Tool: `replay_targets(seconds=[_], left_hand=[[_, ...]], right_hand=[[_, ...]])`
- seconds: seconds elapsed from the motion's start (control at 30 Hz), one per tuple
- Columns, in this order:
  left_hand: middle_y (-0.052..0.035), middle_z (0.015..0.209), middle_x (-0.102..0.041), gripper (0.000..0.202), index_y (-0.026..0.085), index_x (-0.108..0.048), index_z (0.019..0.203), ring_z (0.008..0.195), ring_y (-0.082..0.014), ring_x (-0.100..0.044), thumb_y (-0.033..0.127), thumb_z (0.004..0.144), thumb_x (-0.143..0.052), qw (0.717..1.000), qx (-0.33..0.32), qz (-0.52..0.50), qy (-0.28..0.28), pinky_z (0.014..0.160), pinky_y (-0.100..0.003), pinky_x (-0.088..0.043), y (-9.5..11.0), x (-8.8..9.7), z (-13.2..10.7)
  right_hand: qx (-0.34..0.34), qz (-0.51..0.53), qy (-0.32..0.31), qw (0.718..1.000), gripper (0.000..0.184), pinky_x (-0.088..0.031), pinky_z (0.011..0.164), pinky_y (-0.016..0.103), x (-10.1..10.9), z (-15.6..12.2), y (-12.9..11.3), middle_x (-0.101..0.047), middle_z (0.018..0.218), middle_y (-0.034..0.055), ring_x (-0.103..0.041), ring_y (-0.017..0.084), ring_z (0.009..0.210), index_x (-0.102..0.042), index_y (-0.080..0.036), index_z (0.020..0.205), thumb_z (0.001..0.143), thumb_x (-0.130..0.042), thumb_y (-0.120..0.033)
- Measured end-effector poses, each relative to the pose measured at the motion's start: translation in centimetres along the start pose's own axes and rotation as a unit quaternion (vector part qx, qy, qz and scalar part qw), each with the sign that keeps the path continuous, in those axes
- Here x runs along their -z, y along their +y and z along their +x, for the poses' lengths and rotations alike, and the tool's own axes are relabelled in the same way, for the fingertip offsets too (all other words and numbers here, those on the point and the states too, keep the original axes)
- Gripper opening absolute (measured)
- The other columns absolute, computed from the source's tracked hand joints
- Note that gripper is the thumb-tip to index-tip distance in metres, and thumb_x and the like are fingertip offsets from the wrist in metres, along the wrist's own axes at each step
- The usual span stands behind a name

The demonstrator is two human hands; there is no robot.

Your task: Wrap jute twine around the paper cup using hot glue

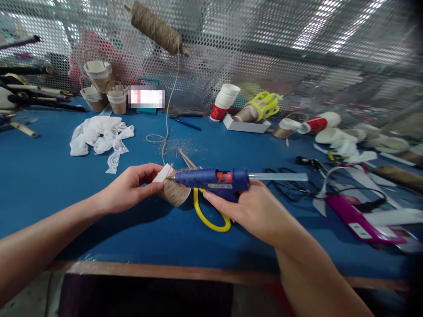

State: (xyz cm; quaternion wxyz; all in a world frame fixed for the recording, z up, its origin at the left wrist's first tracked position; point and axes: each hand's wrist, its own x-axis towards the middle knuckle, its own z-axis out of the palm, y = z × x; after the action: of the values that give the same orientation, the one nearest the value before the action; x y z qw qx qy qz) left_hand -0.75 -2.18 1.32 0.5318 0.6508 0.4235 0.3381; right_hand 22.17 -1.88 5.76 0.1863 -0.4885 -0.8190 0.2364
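My left hand is closed on a twine-wrapped cup, which lies tilted with its pale rim toward the fingers. In my right hand is a blue glue gun, a clear glue stick jutting from its back. The gun's nozzle meets the cup near its rim; whether it touches is too small to tell. Partly under the gun lie scissors with yellow handles, their blades pointing away. A strand of twine runs down from a hanging spool to the cup.
Crumpled white lace lies at left, with finished-looking small baskets behind it. Pliers and stacked paper cups stand farther back. A purple power strip, cables and paper strips crowd the right. Dark sticks protrude at far left.
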Motion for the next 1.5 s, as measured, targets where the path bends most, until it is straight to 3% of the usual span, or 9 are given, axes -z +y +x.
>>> replay_targets(seconds=[0.17, 0.87, 1.03, 1.27, 1.4, 1.5], left_hand=[[-0.0079, 0.097, -0.062, 0.026, 0.013, -0.056, 0.102, 0.089, -0.0191, -0.057, 0.026, 0.079, -0.053, 1.000, 0.006, -0.010, 0.009, 0.081, -0.031, -0.044, 0.08, -0.04, 0.00], [-0.0075, 0.098, -0.063, 0.028, 0.014, -0.056, 0.102, 0.089, -0.0197, -0.058, 0.028, 0.078, -0.054, 1.000, -0.001, -0.006, 0.015, 0.081, -0.031, -0.045, 0.02, -0.02, -0.03], [-0.0078, 0.097, -0.062, 0.026, 0.013, -0.056, 0.100, 0.088, -0.0196, -0.057, 0.027, 0.078, -0.054, 1.000, 0.005, -0.006, 0.009, 0.080, -0.031, -0.045, 0.05, -0.04, 0.00], [-0.0071, 0.097, -0.062, 0.027, 0.015, -0.056, 0.102, 0.089, -0.0201, -0.057, 0.027, 0.078, -0.054, 1.000, -0.004, 0.006, 0.013, 0.081, -0.031, -0.045, 0.02, -0.02, -0.10], [-0.0077, 0.098, -0.061, 0.027, 0.013, -0.054, 0.102, 0.089, -0.0195, -0.056, 0.027, 0.080, -0.052, 1.000, 0.002, -0.001, 0.003, 0.081, -0.031, -0.044, 0.05, -0.04, 0.00], [-0.0080, 0.098, -0.060, 0.028, 0.012, -0.053, 0.103, 0.088, -0.0191, -0.056, 0.027, 0.080, -0.051, 1.000, 0.000, -0.003, 0.001, 0.080, -0.031, -0.045, 0.03, -0.02, 0.03]], right_hand=[[-0.022, 0.008, 0.004, 1.000, 0.022, -0.043, 0.046, 0.024, 0.11, 0.16, 0.11, -0.056, 0.051, -0.0020, -0.047, 0.011, 0.045, -0.054, -0.020, 0.058, 0.076, -0.052, -0.033], [-0.029, -0.017, 0.030, 0.999, 0.022, -0.044, 0.052, 0.027, 0.22, 0.13, 0.18, -0.059, 0.057, -0.0001, -0.054, 0.015, 0.053, -0.054, -0.019, 0.061, 0.076, -0.051, -0.035], [-0.036, 0.011, -0.001, 0.999, 0.027, -0.040, 0.044, 0.024, 0.11, 0.07, 0.20, -0.050, 0.045, -0.0034, -0.047, 0.011, 0.043, -0.049, -0.020, 0.054, 0.076, -0.051, -0.034], [-0.042, 0.005, 0.018, 0.999, 0.021, -0.042, 0.047, 0.025, 0.13, 0.21, 0.23, -0.058, 0.056, -0.0007, -0.051, 0.013, 0.050, -0.056, -0.018, 0.065, 0.077, -0.051, -0.035], [-0.033, 0.012, -0.014, 0.999, 0.027, -0.040, 0.045, 0.023, 0.21, 0.10, 0.06, -0.054, 0.051, -0.0016, -0.048, 0.011, 0.046, -0.049, -0.020, 0.055, 0.078, -0.049, -0.033], [-0.036, -0.001, 0.006, 0.999, 0.025, -0.041, 0.046, 0.024, 0.15, 0.14, 0.21, -0.055, 0.051, -0.0012, -0.049, 0.012, 0.047, -0.051, -0.019, 0.056, 0.077, -0.051, -0.033]])
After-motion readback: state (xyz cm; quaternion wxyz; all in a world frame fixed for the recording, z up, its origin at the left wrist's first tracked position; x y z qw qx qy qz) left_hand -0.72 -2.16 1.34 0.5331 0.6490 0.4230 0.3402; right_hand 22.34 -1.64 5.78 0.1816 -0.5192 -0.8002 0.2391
